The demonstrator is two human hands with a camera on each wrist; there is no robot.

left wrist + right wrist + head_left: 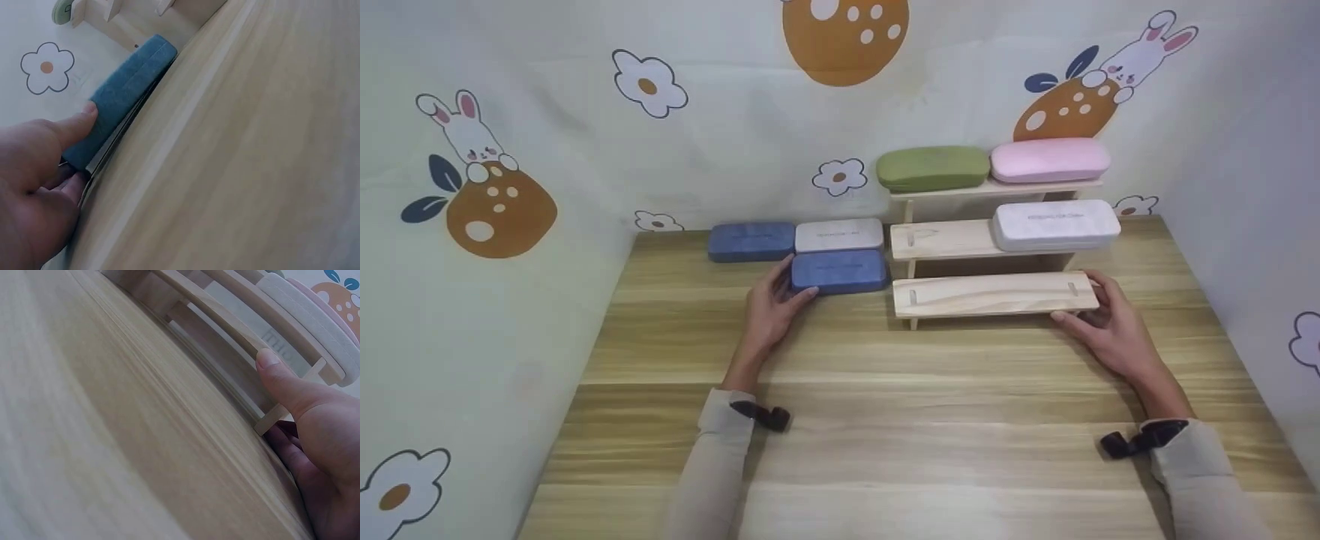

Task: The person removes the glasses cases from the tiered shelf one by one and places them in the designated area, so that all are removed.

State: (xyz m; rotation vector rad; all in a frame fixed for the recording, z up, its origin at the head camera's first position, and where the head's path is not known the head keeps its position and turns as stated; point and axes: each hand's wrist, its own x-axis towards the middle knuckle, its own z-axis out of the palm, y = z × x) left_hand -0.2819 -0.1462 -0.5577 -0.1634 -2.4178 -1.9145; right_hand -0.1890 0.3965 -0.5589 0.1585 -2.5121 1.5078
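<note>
My left hand (769,313) holds the left end of a blue glasses case (840,270) on the table, thumb at its front edge and fingers round its end. In the left wrist view the thumb (84,115) lies against the blue fabric side. With my right hand (1117,334) I grip the right end of the lowest step of a three-step wooden stand (994,295). In the right wrist view its thumb (271,363) presses the step's front edge, while the other fingers are partly hidden past the stand's leg (271,419).
Behind the held case lie another blue case (751,241) and a greyish-white case (840,235). A white case (1057,225) sits at the right of the middle step. Green (934,167) and pink (1050,160) cases fill the top step. A patterned cloth wall (735,150) stands behind.
</note>
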